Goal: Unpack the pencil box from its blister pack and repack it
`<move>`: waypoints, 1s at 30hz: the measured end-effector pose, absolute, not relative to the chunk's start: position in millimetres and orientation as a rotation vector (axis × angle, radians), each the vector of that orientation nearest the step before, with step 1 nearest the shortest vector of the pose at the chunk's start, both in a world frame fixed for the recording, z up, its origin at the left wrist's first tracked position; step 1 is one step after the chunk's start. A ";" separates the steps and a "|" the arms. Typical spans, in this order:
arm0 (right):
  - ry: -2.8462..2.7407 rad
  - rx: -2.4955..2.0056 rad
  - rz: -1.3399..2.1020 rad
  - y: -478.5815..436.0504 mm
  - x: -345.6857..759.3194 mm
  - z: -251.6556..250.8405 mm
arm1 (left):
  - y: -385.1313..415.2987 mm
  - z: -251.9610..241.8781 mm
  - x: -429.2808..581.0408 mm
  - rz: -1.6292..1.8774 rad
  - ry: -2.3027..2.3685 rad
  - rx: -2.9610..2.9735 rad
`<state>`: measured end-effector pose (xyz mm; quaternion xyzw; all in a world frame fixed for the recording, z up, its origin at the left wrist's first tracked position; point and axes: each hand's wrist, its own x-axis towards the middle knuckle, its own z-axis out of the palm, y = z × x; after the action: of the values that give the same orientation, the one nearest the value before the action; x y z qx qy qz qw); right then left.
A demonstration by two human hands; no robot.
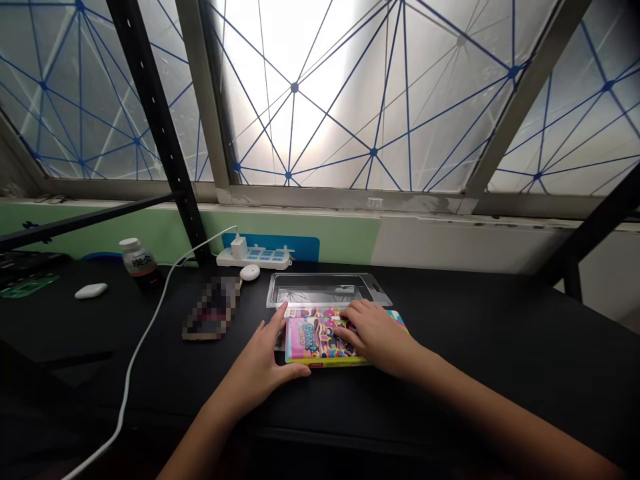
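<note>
A flat, colourful case (320, 340) with a pink cartoon cover and a yellow front edge lies in front of me on the black table. Its kind is not certain. Behind it, partly covered, shows another brightly printed piece (315, 312). My left hand (260, 363) is spread around the case's left end, thumb by the front edge and fingers along the left side. Across the right part of the cover rests my right hand (377, 337), fingers stretched out over the print. Just beyond stands a clear plastic tray (325, 277), its near edge close to the printed piece.
On the black table (480, 347), a white cable (131, 373) runs along the left from a power strip (255, 257). A blurred-out item (213, 310), a round white object (250, 272), a white case (91, 291) and a bottle (137, 260) stand left. Black metal posts (160, 133) rise nearby.
</note>
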<state>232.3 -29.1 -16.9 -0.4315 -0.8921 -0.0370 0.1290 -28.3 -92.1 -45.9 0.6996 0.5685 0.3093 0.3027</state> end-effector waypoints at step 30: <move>-2.555 -1.412 0.535 -51.9 357.2 -34.7 | -88.0 -53.0 -40.7 0.586 1.600 1.840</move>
<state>357.2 -51.9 -34.7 -0.4740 -0.8576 0.1795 0.0871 -40.7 -88.0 -53.0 0.6971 0.6062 0.2219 0.3119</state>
